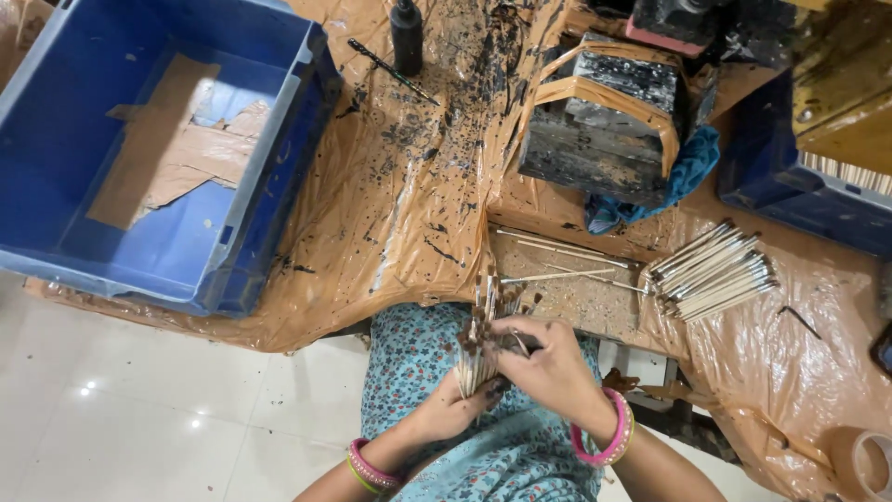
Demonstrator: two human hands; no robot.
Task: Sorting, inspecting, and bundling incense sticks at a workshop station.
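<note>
My left hand (452,406) grips a bundle of thin wooden sticks (478,358) upright over my lap, their dark-tipped ends pointing up. My right hand (548,358) is closed over the top of the bundle, fingers pinching among the tips; both hands are smeared with dark paint. A loose pile of similar sticks (714,271) lies to the right on the table, and a few single sticks (562,251) lie on a speckled board just beyond my hands.
A big blue plastic crate (158,149) with cardboard scraps sits at the left. Brown plastic sheeting (390,214) spattered with black covers the table. A taped, paint-stained block (604,116), a black bottle (406,35), another blue crate (808,195) and a tape roll (869,460) stand around.
</note>
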